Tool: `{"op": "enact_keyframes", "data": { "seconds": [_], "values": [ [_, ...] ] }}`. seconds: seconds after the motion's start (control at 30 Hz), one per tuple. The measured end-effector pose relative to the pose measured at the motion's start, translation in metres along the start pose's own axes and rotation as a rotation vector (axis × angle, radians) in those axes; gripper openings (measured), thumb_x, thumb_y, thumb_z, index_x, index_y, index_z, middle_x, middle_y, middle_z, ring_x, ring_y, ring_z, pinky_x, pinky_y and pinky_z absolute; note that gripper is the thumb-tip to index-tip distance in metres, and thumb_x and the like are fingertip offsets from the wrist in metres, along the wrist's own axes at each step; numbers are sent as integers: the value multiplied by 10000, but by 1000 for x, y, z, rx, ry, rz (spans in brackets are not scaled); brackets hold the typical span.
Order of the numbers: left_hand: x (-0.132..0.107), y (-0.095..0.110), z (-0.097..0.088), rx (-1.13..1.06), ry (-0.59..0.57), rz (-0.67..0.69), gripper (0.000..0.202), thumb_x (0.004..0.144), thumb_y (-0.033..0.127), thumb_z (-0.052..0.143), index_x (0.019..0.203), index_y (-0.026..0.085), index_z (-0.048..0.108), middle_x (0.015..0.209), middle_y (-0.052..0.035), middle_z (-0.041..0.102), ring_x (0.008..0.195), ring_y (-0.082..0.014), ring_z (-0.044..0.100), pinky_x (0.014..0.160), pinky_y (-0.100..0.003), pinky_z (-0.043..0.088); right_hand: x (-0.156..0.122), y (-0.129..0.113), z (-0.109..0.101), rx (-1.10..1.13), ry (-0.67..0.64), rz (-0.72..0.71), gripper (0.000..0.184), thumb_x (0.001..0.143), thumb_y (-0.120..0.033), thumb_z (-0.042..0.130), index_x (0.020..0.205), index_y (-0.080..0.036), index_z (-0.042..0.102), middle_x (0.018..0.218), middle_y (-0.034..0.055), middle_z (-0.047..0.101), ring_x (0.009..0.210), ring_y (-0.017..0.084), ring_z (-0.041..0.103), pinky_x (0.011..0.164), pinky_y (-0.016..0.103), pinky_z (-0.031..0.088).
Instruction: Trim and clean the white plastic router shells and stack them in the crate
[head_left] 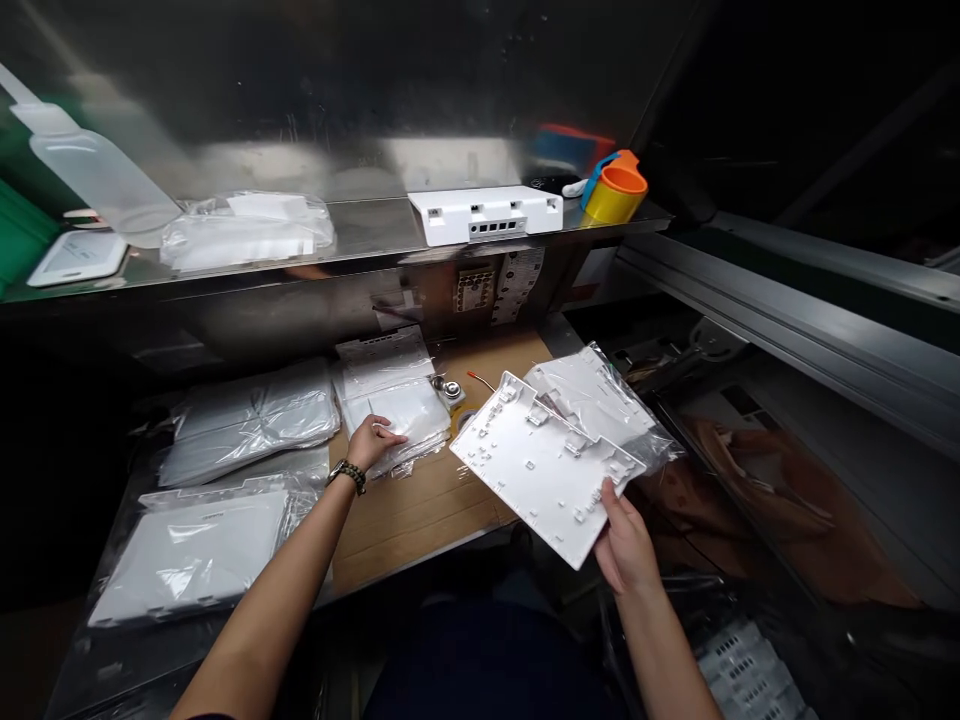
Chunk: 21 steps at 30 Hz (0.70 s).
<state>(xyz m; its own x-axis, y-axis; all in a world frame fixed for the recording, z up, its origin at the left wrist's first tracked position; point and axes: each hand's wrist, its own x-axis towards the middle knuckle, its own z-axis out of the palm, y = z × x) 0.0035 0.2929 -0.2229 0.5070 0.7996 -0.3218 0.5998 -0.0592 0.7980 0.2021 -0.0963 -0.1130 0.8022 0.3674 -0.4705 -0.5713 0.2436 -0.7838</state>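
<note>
In my right hand point(628, 540) is a white plastic housing panel point(517, 470), gripped at its lower right corner. Its inner face, with clips and ribs, is turned up. My left hand point(373, 443) wears a bracelet at the wrist, and its fingers are pinched at the top of a stack of clear plastic bags point(409, 408) on the bench. Behind the held panel, partly covered by it, lies another white panel wrapped in clear plastic point(596, 395).
More bags point(251, 415) and a bagged white panel point(195, 545) lie at left. A metal shelf point(367, 225) crosses above the cardboard mat point(405, 520), carrying a squeeze bottle point(101, 170), a white device point(491, 213) and a yellow-orange tape roll point(616, 190). A metal rail point(810, 290) runs at right.
</note>
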Motion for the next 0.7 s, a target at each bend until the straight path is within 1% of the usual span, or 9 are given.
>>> {"op": "enact_keyframes", "data": {
  "seconds": [0.1,0.17,0.33,0.43,0.5,0.6,0.7],
  "values": [
    [8,-2,-10,-57,-86,-54,230,964,343,672,1065,137,658,915,-26,690,755,-151,669,712,-331,591,0,23,15,-54,-44,-39,566,722,-540,877,1149,-187,756,1164,96,785,1107,299,732,982,430,599],
    [10,-3,-12,-81,-101,-57,216,966,319,672,1079,135,658,950,-35,691,789,-155,676,717,-328,599,0,40,28,-125,-80,-76,577,732,-570,855,1142,-176,757,1139,103,789,1097,303,728,969,426,593],
    [9,-6,-5,-61,-28,-32,246,961,299,675,1147,142,640,1055,-56,675,834,-161,667,722,-328,598,0,77,64,-402,-161,-203,599,790,-669,749,1073,-142,766,1057,132,798,1014,307,732,911,411,585],
    [8,-7,1,-9,-1,-24,264,959,304,676,1166,145,634,1085,-64,670,839,-163,664,720,-328,597,-1,93,86,-512,-215,-289,635,810,-716,688,1047,-130,760,1043,151,796,1000,311,730,891,412,582],
    [7,-6,3,44,6,-10,278,956,311,680,1175,147,633,1106,-69,668,861,-172,667,744,-345,599,-2,103,99,-569,-257,-337,657,830,-738,642,1045,-127,751,1028,158,795,992,309,733,882,406,581],
    [3,-4,1,133,17,33,283,954,324,680,1174,151,640,1138,-77,671,936,-198,670,827,-398,593,-1,113,112,-620,-291,-375,654,843,-747,613,1035,-136,744,1002,150,797,962,299,738,874,393,574],
    [0,-2,-2,203,13,74,283,966,340,660,1180,155,645,1118,-75,687,990,-218,675,895,-440,574,1,117,115,-632,-280,-391,637,846,-743,613,1025,-145,736,1005,147,796,955,295,737,889,392,562]
  ]
}}
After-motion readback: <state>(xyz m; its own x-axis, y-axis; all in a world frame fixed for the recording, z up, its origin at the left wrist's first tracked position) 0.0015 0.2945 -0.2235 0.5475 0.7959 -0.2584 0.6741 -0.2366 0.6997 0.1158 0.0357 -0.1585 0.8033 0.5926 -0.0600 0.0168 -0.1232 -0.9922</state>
